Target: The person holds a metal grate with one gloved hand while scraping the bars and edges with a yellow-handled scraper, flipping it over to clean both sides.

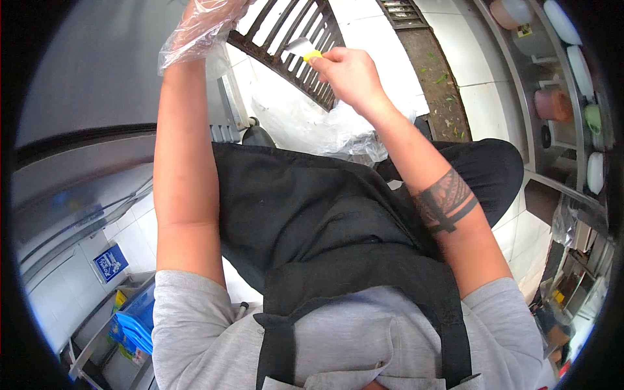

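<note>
My left hand (205,26), in a clear plastic glove, reaches to the top edge of the view; its fingers are partly cut off, and what they hold, if anything, cannot be made out. My bare right hand (348,75) is closed round the yellow handle of a small scraper (301,47), whose flat metal blade points up and left. The blade is over or against a dark slatted grate (292,45), between my two hands. Crumpled clear plastic (344,130) lies on the white tiles below the grate.
A grey metal cabinet (91,65) stands close on the left. Along the right runs a metal shelf (520,84) with containers. A dirty channel (432,84) with leaves crosses the tiled floor (455,39). Blue plastic items (136,325) sit at lower left.
</note>
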`<state>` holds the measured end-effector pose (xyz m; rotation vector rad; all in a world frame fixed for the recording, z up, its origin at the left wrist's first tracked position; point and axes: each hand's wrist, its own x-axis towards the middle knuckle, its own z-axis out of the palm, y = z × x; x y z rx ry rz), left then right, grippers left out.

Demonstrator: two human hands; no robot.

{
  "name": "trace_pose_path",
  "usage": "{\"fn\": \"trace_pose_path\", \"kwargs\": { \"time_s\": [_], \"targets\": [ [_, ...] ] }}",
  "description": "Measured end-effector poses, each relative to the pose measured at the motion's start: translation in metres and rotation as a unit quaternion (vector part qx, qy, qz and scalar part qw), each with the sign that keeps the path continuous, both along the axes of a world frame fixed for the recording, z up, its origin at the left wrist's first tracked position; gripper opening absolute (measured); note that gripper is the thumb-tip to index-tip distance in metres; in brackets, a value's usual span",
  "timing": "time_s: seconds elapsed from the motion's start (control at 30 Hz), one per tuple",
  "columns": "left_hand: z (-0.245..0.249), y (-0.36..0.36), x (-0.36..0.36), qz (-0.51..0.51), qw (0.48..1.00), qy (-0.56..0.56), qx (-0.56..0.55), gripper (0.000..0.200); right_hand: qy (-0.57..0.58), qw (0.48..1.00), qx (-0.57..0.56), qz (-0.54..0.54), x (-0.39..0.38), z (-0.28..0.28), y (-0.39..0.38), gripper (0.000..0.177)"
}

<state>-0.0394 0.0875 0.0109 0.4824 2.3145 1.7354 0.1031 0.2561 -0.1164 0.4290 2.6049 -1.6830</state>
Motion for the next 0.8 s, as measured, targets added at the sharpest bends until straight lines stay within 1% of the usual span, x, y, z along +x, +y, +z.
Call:
{"fn": "trace_pose_path", "kwargs": {
  "time_s": [0.1,0.13,0.17,0.23,0.27,0.37,0.4,0.43,0.5,0.53,0.6,0.63,0.7,0.73,0.8],
  "targets": [
    [0.001,0.002,0.0,-0.001,1.0,-0.01,-0.014,0.026,0.006,1.0,-0.003,0.006,-0.008,0.011,-0.002,0.037],
    [0.0,0.004,0.001,-0.002,1.0,-0.01,-0.012,0.026,-0.01,1.0,0.009,0.021,-0.004,0.014,-0.001,0.034],
    [0.001,0.006,0.005,0.005,1.0,0.004,-0.017,0.026,-0.01,1.0,0.01,0.02,0.001,0.013,-0.004,0.034],
    [0.002,0.008,0.009,0.013,1.0,0.015,-0.022,0.026,0.094,0.983,0.156,0.032,0.011,0.007,-0.011,0.029],
    [0.002,0.008,0.01,0.001,1.0,0.021,-0.013,0.026,0.091,0.958,0.262,0.067,0.014,0.014,-0.008,0.025],
    [0.006,0.008,0.016,-0.012,1.0,0.026,-0.011,0.027,0.11,0.95,0.284,0.068,0.014,0.028,-0.005,0.024],
    [0.008,0.008,0.018,-0.015,0.999,0.026,-0.018,0.027,0.087,0.958,0.269,0.047,0.012,0.031,-0.006,0.024],
    [0.006,0.008,0.017,-0.016,0.999,0.026,-0.017,0.027,0.087,0.958,0.269,0.046,0.01,0.031,-0.006,0.024],
    [0.004,0.009,0.016,-0.029,0.999,0.029,0.002,0.028,0.03,0.991,0.123,0.04,0.005,0.031,-0.004,0.024],
    [0.003,0.009,0.014,-0.03,0.999,0.03,0.003,0.028,0.031,0.991,0.124,0.039,0.007,0.032,-0.002,0.024],
    [0.005,0.008,0.017,-0.038,0.999,0.024,0.001,0.027,0.066,0.953,0.281,0.094,0.013,0.034,0.002,0.025],
    [0.006,0.008,0.019,-0.036,0.999,0.023,0.001,0.027,0.065,0.953,0.28,0.095,0.011,0.034,0.001,0.025],
    [0.015,0.013,0.027,-0.04,0.997,0.044,-0.054,0.026,0.076,0.952,0.289,0.07,0.008,0.036,-0.002,0.027],
    [0.014,0.015,0.028,-0.042,0.997,0.044,-0.054,0.026,0.075,0.952,0.29,0.068,0.009,0.036,-0.002,0.027],
    [0.013,0.019,0.03,-0.021,0.998,0.044,-0.039,0.024,0.022,0.957,0.275,0.092,0.01,0.038,0.0,0.028]
  ]
}}
